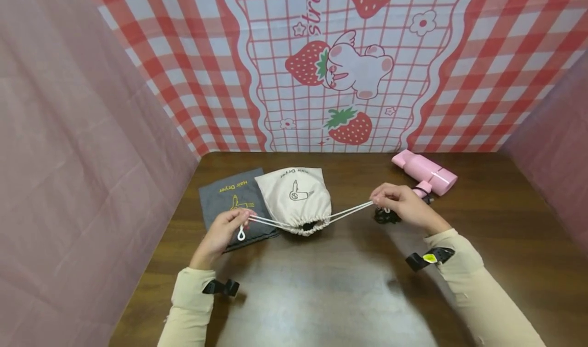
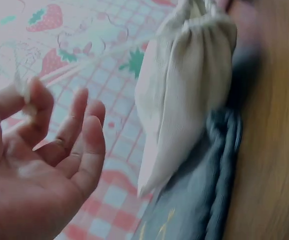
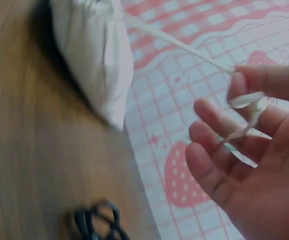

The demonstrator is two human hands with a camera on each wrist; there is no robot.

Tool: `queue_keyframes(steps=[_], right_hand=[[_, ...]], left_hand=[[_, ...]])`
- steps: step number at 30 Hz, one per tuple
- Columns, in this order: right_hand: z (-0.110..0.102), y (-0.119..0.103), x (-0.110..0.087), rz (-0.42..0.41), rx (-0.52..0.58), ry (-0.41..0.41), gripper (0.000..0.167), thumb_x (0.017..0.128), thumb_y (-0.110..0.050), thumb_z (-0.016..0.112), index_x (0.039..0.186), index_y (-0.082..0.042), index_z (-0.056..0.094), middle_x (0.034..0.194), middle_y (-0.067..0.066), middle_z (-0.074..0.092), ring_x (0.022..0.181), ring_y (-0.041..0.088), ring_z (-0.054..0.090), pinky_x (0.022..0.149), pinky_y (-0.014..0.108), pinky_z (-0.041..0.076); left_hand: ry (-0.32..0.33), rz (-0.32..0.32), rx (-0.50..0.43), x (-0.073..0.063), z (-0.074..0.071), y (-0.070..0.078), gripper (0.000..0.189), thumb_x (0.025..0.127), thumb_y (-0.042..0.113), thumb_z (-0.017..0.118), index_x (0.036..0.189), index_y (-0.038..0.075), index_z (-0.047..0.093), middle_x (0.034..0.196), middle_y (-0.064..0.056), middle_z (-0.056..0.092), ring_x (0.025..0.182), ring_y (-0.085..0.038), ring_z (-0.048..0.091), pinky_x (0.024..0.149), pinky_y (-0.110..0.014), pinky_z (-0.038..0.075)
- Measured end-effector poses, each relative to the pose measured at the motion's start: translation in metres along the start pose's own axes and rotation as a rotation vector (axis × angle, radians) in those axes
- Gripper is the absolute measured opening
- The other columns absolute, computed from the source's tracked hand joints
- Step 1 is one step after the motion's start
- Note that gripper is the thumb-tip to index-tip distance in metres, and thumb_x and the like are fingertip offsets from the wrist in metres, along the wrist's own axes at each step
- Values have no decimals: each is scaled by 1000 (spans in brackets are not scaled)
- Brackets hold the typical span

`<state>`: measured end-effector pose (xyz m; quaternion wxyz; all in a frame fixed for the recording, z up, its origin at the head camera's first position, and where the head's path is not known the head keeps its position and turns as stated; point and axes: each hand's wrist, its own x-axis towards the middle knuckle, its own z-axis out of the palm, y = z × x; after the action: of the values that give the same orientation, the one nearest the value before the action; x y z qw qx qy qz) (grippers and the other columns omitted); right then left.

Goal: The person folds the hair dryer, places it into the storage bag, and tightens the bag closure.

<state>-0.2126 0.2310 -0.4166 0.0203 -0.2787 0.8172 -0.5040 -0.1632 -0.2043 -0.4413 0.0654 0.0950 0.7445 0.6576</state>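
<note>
A cream drawstring pouch [image 1: 298, 196] printed with a hair dryer lies with its gathered mouth toward me, a small dark gap left in it. My left hand [image 1: 225, 229] pinches the white drawstring [image 1: 268, 221] on the left, its looped end dangling below the fingers. On the other side my right hand [image 1: 401, 204] pinches the opposite drawstring [image 3: 184, 47] between thumb and forefinger, the loose end hanging over the other fingers. Both cords run taut from the pouch mouth. In the left wrist view the cream pouch [image 2: 184, 95] shows puckered cloth at its top.
A dark grey Hair Dryer pouch [image 1: 216, 196] lies partly under the cream one at left. Behind my right hand are a pink hair dryer [image 1: 429, 172] and its bundled black cord [image 1: 386, 216]. A strawberry-print cloth [image 1: 340, 81] hangs behind the wooden table [image 1: 321, 291].
</note>
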Motion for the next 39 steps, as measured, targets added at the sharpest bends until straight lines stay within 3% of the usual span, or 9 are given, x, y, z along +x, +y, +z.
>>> queue_keyframes(steps=[4, 8, 11, 14, 19, 22, 28, 34, 39], right_hand=[[11, -10, 7, -65, 365, -52, 24, 98, 2, 46, 92, 2, 69, 105, -2, 69, 96, 5, 61, 80, 19, 46], [26, -16, 16, -156, 851, -176, 42, 103, 1, 26, 84, -4, 63, 108, 6, 72, 110, 18, 63, 94, 26, 45], [35, -15, 23, -186, 1158, -274, 49, 105, -3, 14, 84, -2, 58, 95, 11, 70, 110, 27, 65, 104, 34, 43], [43, -11, 28, -158, 1282, -313, 49, 106, -7, 11, 84, -3, 55, 80, 7, 61, 93, 26, 67, 101, 37, 44], [50, 5, 25, -53, 1231, -288, 47, 106, -8, 13, 83, -6, 53, 71, 3, 49, 57, 19, 36, 78, 30, 46], [48, 15, 21, 5, 1171, -237, 46, 107, -8, 15, 81, -7, 53, 67, 1, 41, 55, 19, 22, 67, 26, 40], [34, 28, 15, 151, 1020, -103, 40, 107, -11, 26, 76, -11, 52, 63, -4, 39, 53, 17, 20, 61, 23, 40], [18, 26, 6, 180, 931, -32, 36, 106, -13, 33, 76, -12, 52, 64, -4, 45, 56, 18, 24, 61, 24, 42], [2, 16, -5, 100, 773, 11, 34, 105, -9, 35, 74, -9, 49, 61, -4, 46, 52, 18, 25, 52, 26, 36]], left_hand=[[-39, 51, -340, 6, 12, 4, 30, 103, 19, 45, 83, 5, 63, 105, 4, 75, 99, -7, 66, 87, -22, 51], [-120, 106, -648, 11, 25, 10, 37, 106, 19, 37, 76, 10, 58, 108, -7, 74, 114, -16, 66, 102, -27, 47], [-148, 125, -776, 15, 33, 13, 45, 107, 21, 31, 78, 8, 62, 105, -9, 75, 110, -21, 68, 103, -28, 45], [-123, 112, -845, 18, 39, 14, 49, 108, 21, 29, 78, 11, 66, 90, -4, 74, 96, -18, 69, 97, -28, 46], [-53, 23, -840, 21, 40, 12, 45, 107, 17, 25, 70, 15, 50, 66, 6, 48, 67, -8, 49, 76, -22, 42], [19, -50, -801, 21, 34, 7, 39, 107, 13, 26, 71, 14, 42, 63, 8, 40, 59, -6, 40, 65, -20, 36], [195, -137, -770, 17, 16, -5, 33, 106, 12, 30, 74, 14, 37, 59, 8, 36, 54, -5, 37, 59, -18, 34], [136, -131, -644, 27, 24, -14, 29, 105, 9, 30, 78, 14, 39, 61, 7, 37, 57, -5, 39, 62, -19, 40], [120, -110, -547, 40, 45, -8, 33, 104, 8, 33, 72, 12, 36, 64, 4, 35, 59, -8, 38, 61, -21, 39]])
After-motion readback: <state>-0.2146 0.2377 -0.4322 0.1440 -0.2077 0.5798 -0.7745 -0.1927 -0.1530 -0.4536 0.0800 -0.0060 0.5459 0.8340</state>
